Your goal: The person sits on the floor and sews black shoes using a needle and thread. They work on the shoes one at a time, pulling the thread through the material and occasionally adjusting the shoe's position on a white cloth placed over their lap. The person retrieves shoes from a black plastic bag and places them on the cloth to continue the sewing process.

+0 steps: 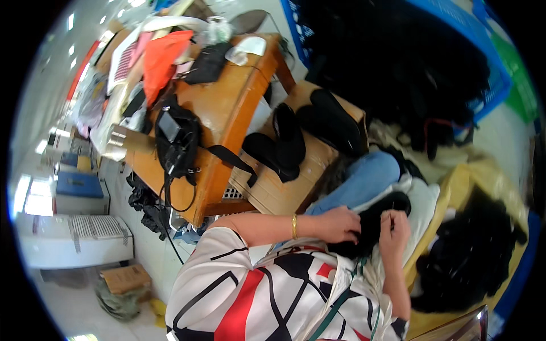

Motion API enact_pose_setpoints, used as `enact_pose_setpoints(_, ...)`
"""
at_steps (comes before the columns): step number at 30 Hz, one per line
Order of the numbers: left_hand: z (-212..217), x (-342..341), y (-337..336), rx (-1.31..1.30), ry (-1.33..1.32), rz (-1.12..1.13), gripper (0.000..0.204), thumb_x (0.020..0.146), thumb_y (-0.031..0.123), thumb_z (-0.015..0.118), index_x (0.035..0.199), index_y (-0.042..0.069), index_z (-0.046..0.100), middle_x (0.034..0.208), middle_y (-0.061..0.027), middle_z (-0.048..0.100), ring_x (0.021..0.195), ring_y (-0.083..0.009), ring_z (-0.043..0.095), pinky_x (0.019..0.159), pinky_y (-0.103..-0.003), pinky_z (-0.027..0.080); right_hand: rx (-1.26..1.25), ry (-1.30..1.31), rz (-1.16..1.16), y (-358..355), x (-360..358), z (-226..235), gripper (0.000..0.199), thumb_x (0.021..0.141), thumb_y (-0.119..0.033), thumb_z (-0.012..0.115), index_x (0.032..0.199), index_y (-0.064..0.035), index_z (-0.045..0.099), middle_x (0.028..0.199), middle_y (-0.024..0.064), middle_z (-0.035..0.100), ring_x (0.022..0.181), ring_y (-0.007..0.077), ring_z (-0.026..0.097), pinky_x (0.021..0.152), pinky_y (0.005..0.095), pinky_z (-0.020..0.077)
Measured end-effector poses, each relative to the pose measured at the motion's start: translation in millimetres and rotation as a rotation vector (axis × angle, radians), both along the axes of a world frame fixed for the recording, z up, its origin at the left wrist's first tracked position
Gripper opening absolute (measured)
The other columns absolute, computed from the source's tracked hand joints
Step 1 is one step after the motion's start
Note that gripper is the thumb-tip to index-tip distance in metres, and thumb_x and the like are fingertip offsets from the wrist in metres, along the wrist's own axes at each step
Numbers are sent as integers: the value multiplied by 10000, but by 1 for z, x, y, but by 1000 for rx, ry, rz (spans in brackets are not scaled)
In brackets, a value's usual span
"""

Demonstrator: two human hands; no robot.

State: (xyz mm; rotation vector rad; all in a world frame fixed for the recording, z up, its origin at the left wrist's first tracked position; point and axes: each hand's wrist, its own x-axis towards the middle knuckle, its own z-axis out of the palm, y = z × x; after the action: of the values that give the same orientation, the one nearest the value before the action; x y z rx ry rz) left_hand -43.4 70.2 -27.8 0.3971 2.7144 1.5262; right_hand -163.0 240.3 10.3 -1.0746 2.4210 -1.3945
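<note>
A black cloth shoe (371, 223) lies across my lap, its rounded end toward the far right. My left hand (339, 224), with a gold bracelet at the wrist, has its fingers curled onto the shoe's near left side. Just right of the shoe, my right hand (394, 232) is raised with thumb and fingers pinched together. What is in that pinch, if anything, is too small to make out. Under the shoe are a white cloth (425, 196) and a blue-jeaned leg (367, 177).
Several black shoes (290, 136) sit on a cardboard box (318, 150) ahead. A wooden table (227, 108) at left carries a black bag (177, 136) and an orange cloth (162, 59). Beyond stands a blue crate (495, 62) of black items; a yellow sack (472, 176) at right holds more.
</note>
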Motion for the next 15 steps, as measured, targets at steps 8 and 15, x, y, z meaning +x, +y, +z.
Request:
enact_pose_setpoints(8, -5, -1, 5, -62, -160, -11, 268, 779, 304, 742, 894, 63, 723, 888, -119, 676, 878, -326, 648, 752, -428, 502, -637, -1250, 41, -18, 24, -23, 313, 1020, -147, 455, 712, -105, 418, 581, -4, 388, 481, 108, 349, 437, 259, 276)
enact_pose_setpoints(15, -6, -3, 12, -155, -269, 28, 282, 788, 273, 737, 935, 33, 712, 917, -161, 678, 880, -362, 651, 763, -444, 517, -665, -1250, -51, -26, 4, -25, 332, 1013, -202, 460, 703, -134, 365, 602, -23, 302, 479, 112, 293, 429, 265, 280)
